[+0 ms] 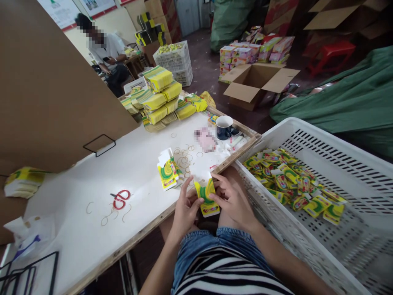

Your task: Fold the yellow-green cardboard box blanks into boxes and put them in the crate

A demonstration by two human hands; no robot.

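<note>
Between my hands, above my lap at the table's edge, is a small yellow and green cardboard box [205,190] with its white top flaps standing up. My left hand [188,205] grips its left side, thumb on the front face. My right hand [229,196] holds the right side, thumb on the front and fingers behind. A small stack of flat unfolded boxes [167,172] lies on the table just left of my hands. Loose rubber bands [184,157] are scattered beside that stack.
Red-handled scissors [121,200] lie on the white table [92,176]. Bundled boxes [159,98] are piled at its far end, near a dark mug [224,129]. To my right stands a white crate [294,123] holding many small boxes [291,180]. A person [107,53] sits behind.
</note>
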